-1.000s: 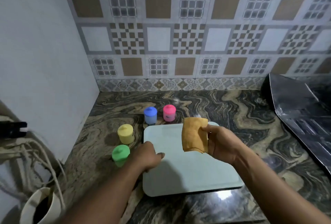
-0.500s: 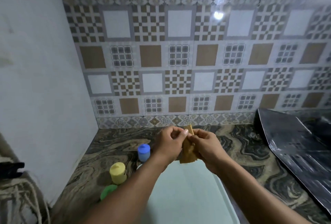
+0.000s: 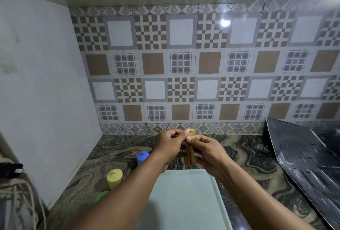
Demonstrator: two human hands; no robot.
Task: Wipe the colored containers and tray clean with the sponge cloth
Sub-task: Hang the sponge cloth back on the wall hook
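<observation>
Both hands are raised above the far end of the pale tray (image 3: 184, 196). My left hand (image 3: 170, 147) and my right hand (image 3: 206, 151) pinch the folded tan sponge cloth (image 3: 190, 153) between them, its top corner poking out above the fingers. A blue container (image 3: 142, 157) stands left of my left wrist. A yellow container (image 3: 114, 178) stands nearer on the left. Only an edge of the green container (image 3: 100, 195) shows beside my left forearm. The pink container is hidden behind my hands.
The marbled counter (image 3: 244, 156) runs to a patterned tile wall at the back. A plain white wall (image 3: 46, 92) closes the left side. A dark foil-covered stove surface (image 3: 303, 160) lies at the right. Ropes and a black object (image 3: 11, 170) sit at far left.
My left hand has left the tray and joined the right on the cloth. Both hands have lifted, and the view has tilted upward toward the wall.
</observation>
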